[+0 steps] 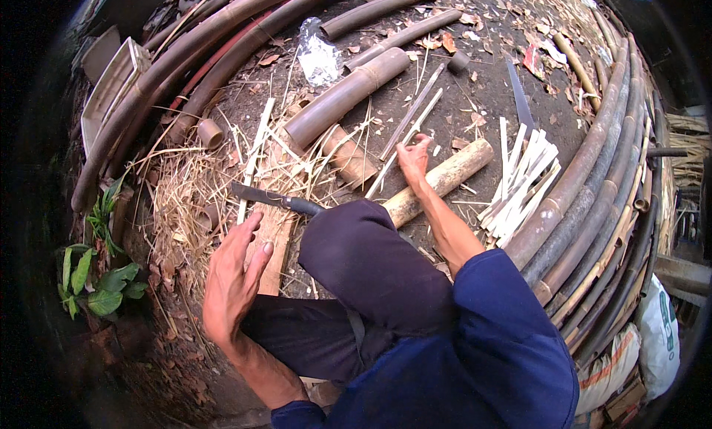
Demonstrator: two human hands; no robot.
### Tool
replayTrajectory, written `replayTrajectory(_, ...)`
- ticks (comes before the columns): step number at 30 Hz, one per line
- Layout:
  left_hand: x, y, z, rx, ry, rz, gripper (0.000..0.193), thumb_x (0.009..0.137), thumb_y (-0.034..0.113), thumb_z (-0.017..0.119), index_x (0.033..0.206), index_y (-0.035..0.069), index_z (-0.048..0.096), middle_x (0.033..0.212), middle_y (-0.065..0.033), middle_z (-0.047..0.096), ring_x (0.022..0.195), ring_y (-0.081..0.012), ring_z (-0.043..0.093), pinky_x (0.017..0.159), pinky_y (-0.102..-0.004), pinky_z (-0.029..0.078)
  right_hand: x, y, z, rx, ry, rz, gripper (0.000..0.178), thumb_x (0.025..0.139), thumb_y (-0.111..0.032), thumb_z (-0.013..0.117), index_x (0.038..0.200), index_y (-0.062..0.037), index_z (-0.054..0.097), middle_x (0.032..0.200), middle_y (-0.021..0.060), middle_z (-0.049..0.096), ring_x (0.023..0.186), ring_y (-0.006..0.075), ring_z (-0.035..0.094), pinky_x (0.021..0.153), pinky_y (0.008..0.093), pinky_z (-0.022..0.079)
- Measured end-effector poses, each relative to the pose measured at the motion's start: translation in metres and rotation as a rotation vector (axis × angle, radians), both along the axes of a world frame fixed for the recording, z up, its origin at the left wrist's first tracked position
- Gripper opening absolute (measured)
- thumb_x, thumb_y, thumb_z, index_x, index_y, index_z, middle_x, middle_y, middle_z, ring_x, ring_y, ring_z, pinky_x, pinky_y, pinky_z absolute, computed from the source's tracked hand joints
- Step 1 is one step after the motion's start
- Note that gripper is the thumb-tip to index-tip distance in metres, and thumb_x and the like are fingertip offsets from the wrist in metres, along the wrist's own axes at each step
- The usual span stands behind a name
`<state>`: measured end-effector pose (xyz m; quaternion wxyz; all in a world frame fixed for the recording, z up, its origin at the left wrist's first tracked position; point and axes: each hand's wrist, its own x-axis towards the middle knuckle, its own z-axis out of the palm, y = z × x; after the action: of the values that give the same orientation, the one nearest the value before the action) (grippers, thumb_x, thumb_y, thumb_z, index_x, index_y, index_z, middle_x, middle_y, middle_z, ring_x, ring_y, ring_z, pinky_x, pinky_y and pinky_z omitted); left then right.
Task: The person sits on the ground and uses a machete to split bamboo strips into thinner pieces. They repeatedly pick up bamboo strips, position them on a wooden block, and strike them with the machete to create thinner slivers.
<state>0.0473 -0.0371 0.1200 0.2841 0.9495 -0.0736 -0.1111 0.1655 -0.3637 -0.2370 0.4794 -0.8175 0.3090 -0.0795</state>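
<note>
Left hand (pixel 231 284) is spread apart; right hand (pixel 413 159) is beside a pale strip (pixel 385 172), grip unclear.

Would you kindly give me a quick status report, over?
Left hand open, empty. Right hand at pale strip, grip unclear. Knife close beside knee.

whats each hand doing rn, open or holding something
Left hand: open, holding nothing.
Right hand: fingers partly curled at a pale strip; cannot tell whether it grips it.
</note>
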Motion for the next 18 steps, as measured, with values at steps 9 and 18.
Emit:
replayTrajectory(9, 0.005, 0.014, 0.033, -0.135, -0.238, -0.042, 0.042, 0.086, 0.009, 0.066, 0.126, 0.001, 0.056, 0.119, -0.0213, 0.062, 0.111, -0.0353, 0.06, 0.095, -0.0405, 0.045, 0.064, 0.002, 0.144, 0.47, -0.42, 0.217, 0.038, 0.1, -0.029, 0.051, 0.126, -0.0008, 0.051, 0.073, 0.0009, 0.057, 0.057, 0.0082, 0.053, 0.044, 0.0244, 0.046)
replayTrajectory(18, 0.04, 0.11, 0.097, -1.531, -0.609, 0.556, 0.058, 0.097, 0.042, 0.053, 0.134, -0.001, 0.04, 0.121, -0.0187, 0.055, 0.117, -0.0301, 0.053, 0.103, -0.0455, 0.039, 0.012, 0.202, 0.373, -0.053, -0.928, 1.521, 0.024, 0.097, -0.02, 0.058, 0.118, -0.0095, 0.062, 0.076, 0.0045, 0.065, 0.065, 0.0166, 0.059, 0.063, 0.0288, 0.05)
